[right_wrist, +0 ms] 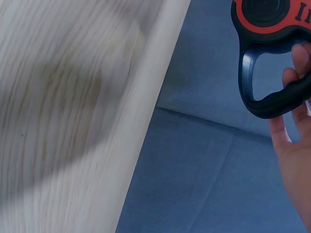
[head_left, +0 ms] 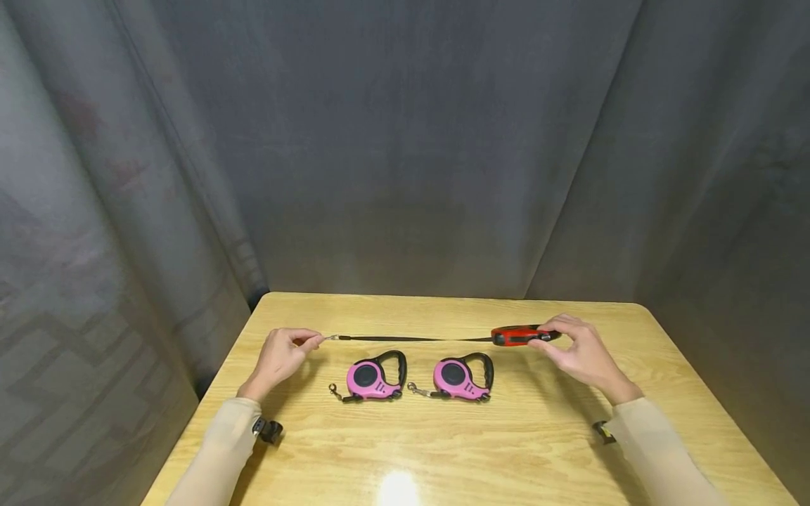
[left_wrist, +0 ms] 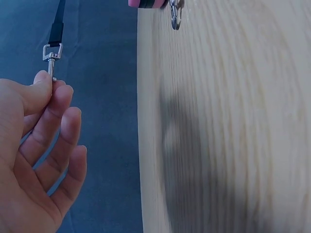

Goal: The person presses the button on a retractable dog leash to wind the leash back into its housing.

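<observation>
My left hand (head_left: 281,357) pinches the small metal snap clip (left_wrist: 51,62) at the end of a black strap (head_left: 405,339). The strap runs straight across to a red and black retractable dog leash (head_left: 515,336). Its black loop handle (right_wrist: 260,109) is gripped by my right hand (head_left: 579,351), with fingers through the loop in the right wrist view. In front of the strap lie two pink retractable leashes: a left one (head_left: 373,385) and a right one (head_left: 457,379), each with a black handle and a short clip end pointing left.
A light wooden table (head_left: 392,443) lies under both hands, with rounded far corners. Grey curtains (head_left: 405,140) hang behind it and along both sides. A small black wrist camera (head_left: 271,431) sits at the left sleeve, another (head_left: 603,431) at the right.
</observation>
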`<state>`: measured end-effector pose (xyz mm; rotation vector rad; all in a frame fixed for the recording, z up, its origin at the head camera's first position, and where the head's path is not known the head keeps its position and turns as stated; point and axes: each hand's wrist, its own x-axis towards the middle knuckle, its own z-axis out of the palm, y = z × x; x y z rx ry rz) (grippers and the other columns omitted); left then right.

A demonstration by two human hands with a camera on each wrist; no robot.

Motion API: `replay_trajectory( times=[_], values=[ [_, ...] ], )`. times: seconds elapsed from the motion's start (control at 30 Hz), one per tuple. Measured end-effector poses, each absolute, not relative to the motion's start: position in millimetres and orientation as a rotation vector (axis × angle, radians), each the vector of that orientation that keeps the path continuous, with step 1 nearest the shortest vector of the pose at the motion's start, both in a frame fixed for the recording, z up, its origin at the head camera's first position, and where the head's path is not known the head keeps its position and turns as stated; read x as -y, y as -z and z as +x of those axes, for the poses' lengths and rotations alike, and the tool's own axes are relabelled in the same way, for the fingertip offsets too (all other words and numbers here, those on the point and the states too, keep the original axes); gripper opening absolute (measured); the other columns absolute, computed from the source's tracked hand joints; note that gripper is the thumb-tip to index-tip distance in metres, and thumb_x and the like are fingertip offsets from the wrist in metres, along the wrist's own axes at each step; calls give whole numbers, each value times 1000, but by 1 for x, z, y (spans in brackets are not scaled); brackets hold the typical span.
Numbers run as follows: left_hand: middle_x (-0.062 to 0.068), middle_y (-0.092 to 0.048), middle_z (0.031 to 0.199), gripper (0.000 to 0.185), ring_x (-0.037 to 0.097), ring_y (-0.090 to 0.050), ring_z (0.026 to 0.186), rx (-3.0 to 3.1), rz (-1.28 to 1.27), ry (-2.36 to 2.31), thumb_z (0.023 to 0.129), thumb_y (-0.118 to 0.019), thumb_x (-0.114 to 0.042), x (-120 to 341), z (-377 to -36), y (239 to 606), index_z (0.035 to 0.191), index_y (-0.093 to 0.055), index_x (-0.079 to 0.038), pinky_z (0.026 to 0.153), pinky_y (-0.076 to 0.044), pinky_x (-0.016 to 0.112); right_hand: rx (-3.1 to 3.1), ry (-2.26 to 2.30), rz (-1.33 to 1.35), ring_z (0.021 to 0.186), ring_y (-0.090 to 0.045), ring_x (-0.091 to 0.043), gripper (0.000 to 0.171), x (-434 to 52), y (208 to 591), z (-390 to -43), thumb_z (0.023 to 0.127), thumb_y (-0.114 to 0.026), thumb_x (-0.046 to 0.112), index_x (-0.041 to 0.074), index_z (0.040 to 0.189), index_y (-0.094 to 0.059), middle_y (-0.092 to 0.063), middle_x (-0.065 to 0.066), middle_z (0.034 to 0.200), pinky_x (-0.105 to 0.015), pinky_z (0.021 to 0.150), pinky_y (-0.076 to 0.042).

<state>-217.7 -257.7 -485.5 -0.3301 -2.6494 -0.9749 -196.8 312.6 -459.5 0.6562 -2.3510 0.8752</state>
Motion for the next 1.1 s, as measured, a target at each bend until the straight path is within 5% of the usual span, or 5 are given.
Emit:
replay_trajectory(
  times=[1.1],
  values=[
    [-1,-82,86,10,9,-70,75,2647,-367,1049,98,-79,-20,238,-215,484,100,-87,-14,63,-48,24,2366,-989,670,92,-65,-2,24,-291,466,-197,76,-94,4,10,97,-83,-76,2,95,-12,90,-45]
  ],
)
